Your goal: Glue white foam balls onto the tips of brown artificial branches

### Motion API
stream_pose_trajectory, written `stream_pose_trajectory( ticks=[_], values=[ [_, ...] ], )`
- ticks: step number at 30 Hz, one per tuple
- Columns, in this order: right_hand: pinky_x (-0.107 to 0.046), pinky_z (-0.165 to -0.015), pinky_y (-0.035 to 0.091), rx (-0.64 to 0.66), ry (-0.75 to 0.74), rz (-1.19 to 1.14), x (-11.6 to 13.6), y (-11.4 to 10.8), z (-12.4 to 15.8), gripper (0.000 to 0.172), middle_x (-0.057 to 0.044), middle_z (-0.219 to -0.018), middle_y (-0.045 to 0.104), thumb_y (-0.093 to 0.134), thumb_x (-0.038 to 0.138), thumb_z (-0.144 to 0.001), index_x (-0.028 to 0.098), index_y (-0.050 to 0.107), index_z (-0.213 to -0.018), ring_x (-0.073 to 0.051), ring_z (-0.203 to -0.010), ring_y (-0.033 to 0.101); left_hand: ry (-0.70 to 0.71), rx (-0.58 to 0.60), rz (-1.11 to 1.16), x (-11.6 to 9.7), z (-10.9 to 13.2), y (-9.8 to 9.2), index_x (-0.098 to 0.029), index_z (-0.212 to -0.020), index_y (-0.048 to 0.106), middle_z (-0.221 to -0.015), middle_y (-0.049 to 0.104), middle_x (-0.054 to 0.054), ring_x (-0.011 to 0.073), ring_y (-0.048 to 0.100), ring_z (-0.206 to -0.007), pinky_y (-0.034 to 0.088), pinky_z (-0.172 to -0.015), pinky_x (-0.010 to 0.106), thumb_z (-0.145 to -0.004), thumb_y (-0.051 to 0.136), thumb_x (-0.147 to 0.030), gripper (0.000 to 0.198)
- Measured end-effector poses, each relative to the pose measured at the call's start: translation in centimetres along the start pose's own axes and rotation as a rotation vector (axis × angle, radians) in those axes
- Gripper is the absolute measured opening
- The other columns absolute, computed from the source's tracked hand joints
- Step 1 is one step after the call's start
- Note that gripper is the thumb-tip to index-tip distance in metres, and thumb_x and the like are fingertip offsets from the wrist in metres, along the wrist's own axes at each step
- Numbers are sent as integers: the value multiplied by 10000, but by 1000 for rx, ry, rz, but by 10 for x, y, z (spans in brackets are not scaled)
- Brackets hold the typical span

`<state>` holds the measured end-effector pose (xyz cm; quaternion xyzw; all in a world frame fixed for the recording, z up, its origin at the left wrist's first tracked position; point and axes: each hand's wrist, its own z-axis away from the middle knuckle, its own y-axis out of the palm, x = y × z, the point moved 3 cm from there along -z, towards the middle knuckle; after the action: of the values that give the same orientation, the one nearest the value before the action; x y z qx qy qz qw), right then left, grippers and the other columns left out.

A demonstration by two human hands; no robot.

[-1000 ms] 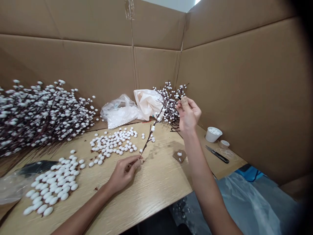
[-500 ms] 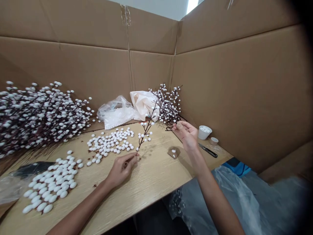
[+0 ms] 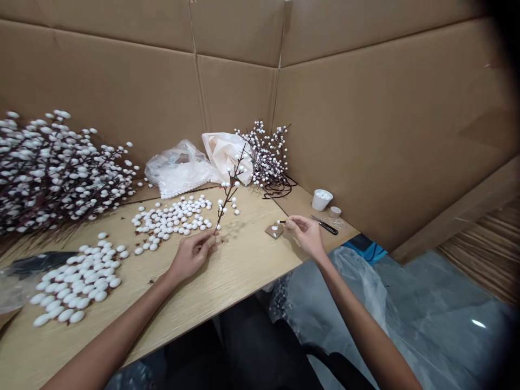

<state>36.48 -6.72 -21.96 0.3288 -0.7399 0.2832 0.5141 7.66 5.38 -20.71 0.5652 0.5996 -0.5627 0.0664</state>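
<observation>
The left hand (image 3: 190, 255) hides the lower end of the twig (image 3: 229, 190). The dark item (image 3: 281, 221) pinched by the right hand (image 3: 304, 235) and the white specks on the brown pad (image 3: 271, 234) are too small to tell. The branch pile (image 3: 49, 173) runs off the left edge.

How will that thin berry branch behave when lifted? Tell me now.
The thin berry branch is probably light and fairly stiff, since it stands upright pinched at its base by the left hand. Its slender stem looks fragile if bent hard, and its white beads might knock off.

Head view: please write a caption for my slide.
Left hand holds a beaded twig, right hand beside a cardboard scrap.
</observation>
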Motion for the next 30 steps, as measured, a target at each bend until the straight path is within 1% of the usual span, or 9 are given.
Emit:
stream_pose_trajectory(
  ticks=[3,6,11,14,18,20,23,26,30],
  values=[
    [-278,-636,477,32,-16,88,-9,2,9,213,-50,-722,658,616,361,-719,150,643,-734,-163,-670,613,-17,4,20,1,0,0,-105,-1018,689,-925,741,98,205,701,-743,549,-668,268,-846,519,-412,391],
    [-275,-638,457,47,-39,188,-13,4,16,178,-62,-796,643,581,312,-747,149,653,-750,-169,-707,606,-12,-9,30,0,0,0,-110,-1018,694,-948,741,104,222,705,-789,552,-657,270,-842,524,-419,394],
    [-279,-624,427,26,-61,326,-15,3,21,139,-56,-781,614,551,250,-759,149,645,-743,-168,-681,576,8,-20,-5,-1,0,-1,-122,-1016,702,-986,737,102,222,704,-800,549,-667,272,-840,527,-411,381],
    [-280,-628,430,20,-66,370,-16,3,21,142,-54,-772,611,537,241,-768,148,640,-740,-166,-676,576,1,-5,-6,0,0,0,-113,-1017,699,-996,734,110,224,703,-808,545,-661,268,-846,517,-416,393],
    [-277,-617,427,30,-68,413,-15,4,21,147,-53,-770,618,534,227,-765,143,653,-742,-160,-657,571,-9,-8,15,2,-1,0,-111,-1014,699,-1012,729,113,230,696,-831,545,-690,285,-837,529,-426,399],
    [-274,-614,427,40,-71,427,-14,5,21,149,-54,-777,628,539,221,-760,144,665,-741,-159,-658,574,-38,-26,72,2,-1,0,-108,-1009,699,-1003,729,119,229,696,-814,545,-686,290,-818,553,-441,410],
    [-277,-621,438,44,-80,431,-15,4,21,160,-64,-804,644,547,231,-766,145,681,-754,-167,-684,590,-120,-50,245,0,-1,0,-101,-975,701,-954,735,121,218,697,-767,549,-671,287,-771,612,-464,425],
    [-298,-654,451,10,-103,429,-13,3,22,193,-79,-821,648,550,280,-795,142,684,-786,-186,-726,597,-175,-70,366,-4,0,-1,-92,-939,696,-869,740,116,208,693,-724,549,-633,275,-731,658,-473,435],
    [-316,-728,460,-64,-192,412,5,10,27,225,-73,-829,641,539,336,-838,155,673,-835,-184,-761,588,-188,-96,429,-7,1,-4,-102,-911,691,-785,732,98,193,682,-668,547,-590,268,-710,675,-494,441]
  ],
)
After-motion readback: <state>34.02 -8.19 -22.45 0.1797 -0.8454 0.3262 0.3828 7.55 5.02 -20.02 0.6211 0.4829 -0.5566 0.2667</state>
